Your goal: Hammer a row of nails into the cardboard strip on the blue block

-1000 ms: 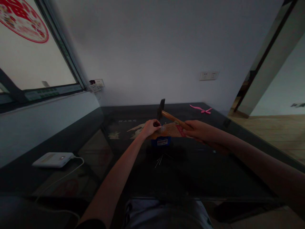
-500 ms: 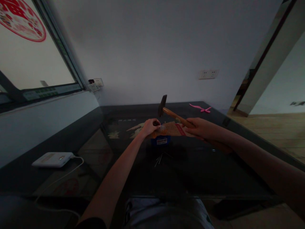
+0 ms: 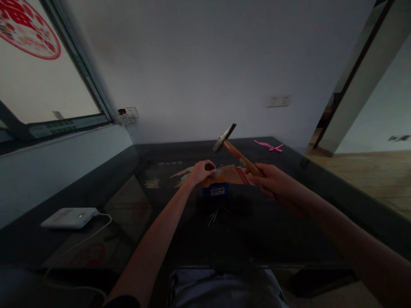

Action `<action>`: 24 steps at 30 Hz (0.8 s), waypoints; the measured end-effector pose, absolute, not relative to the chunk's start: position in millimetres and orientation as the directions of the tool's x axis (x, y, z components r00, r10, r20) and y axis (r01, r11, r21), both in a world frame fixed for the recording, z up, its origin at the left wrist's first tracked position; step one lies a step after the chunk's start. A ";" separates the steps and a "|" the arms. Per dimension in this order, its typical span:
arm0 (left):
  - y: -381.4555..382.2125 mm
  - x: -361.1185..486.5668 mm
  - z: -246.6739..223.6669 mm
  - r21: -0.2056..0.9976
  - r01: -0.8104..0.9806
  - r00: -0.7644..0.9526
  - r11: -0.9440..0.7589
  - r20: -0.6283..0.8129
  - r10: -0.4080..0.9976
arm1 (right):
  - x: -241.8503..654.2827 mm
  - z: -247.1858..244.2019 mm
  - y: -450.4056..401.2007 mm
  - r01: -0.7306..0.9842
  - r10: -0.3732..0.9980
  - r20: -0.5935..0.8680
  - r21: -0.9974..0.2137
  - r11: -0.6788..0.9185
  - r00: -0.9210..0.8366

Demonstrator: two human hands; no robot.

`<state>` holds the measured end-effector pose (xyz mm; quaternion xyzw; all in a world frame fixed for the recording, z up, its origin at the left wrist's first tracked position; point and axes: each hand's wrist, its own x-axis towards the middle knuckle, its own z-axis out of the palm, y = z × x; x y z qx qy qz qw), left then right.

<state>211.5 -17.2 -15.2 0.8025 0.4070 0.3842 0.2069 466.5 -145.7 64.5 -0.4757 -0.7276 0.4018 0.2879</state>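
My right hand (image 3: 268,176) is closed round the wooden handle of a hammer (image 3: 236,152), whose metal head is raised above the table's far part. A patterned orange and tan packet (image 3: 229,174) with a red band lies across a blue box (image 3: 216,190) with a white label. At the packet's left end, my left hand (image 3: 202,172) has its fingers curled together round something small and dark that I cannot make out. Several thin metal sticks, maybe nails (image 3: 212,217), lie on the dark table in front of the box.
On the dark glossy table (image 3: 272,231), a white power bank (image 3: 70,218) with a cable lies at the left. A pink ribbon (image 3: 271,146) lies at the back right. The wall with sockets (image 3: 278,101) stands behind, a window at the left.
The hammer head has tilted and risen slightly, turning to the right. My right hand has shifted a little lower. My left hand stays at the packet's left end.
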 end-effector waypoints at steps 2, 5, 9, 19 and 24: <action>-18.5 209.5 -12.9 0.645 0.430 0.407 -0.632 0.486 0.773 | 463.8 47.7 -151.3 0.334 0.932 0.096 -0.916 0.220 -0.350; -34.4 204.4 2.3 0.538 0.429 0.386 -0.726 0.618 0.685 | 457.8 20.6 -156.0 0.116 0.946 0.159 -0.973 0.198 -0.283; -87.0 200.3 28.6 0.422 0.513 0.240 -0.747 0.765 0.597 | 454.6 -2.4 -155.9 -0.199 0.943 0.232 -0.962 0.187 -0.238; -137.4 223.9 -16.4 0.331 0.567 0.708 -0.754 0.272 0.652 | 463.7 -14.7 -158.8 -0.428 0.937 0.224 -0.899 0.092 -0.268; -122.7 234.5 -35.3 0.105 0.575 0.790 -0.812 0.187 0.584 | 465.0 -14.2 -159.1 -0.427 0.946 0.187 -0.902 0.059 -0.264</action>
